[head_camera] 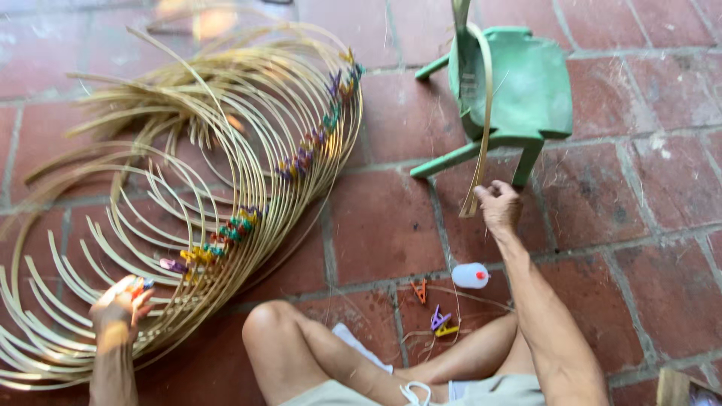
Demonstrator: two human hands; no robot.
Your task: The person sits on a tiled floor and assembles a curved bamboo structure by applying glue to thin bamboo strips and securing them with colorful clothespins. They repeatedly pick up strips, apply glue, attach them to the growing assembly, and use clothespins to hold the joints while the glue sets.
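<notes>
Left hand: the left hand [116, 310] is closed on an orange clip [136, 286], held against the near edge of the bamboo hoops [188, 173].
Right hand: the right hand [499, 207] is pinched shut on the lower end of a bamboo strip [481, 120] that rises and curves over the green chair [526, 86].
Hoops: a fanned stack of thin split-bamboo rings lying on the brick floor [647, 240], pinned along one line by coloured clips [308, 146].
Loose things: a small white bottle with a red cap [471, 275] and spare clips [440, 322] lie on the floor between the right forearm and the knee [263, 319].
Risk: the strip looks springy; a loose pinch could let it whip away. Pressing on the stack might pop clips off and let the rings fan apart.
Edges and room: the chair legs stand just beside the right hand, so the strip's end could catch them. Bare brick opens to the right; the left side is crowded by hoops.
</notes>
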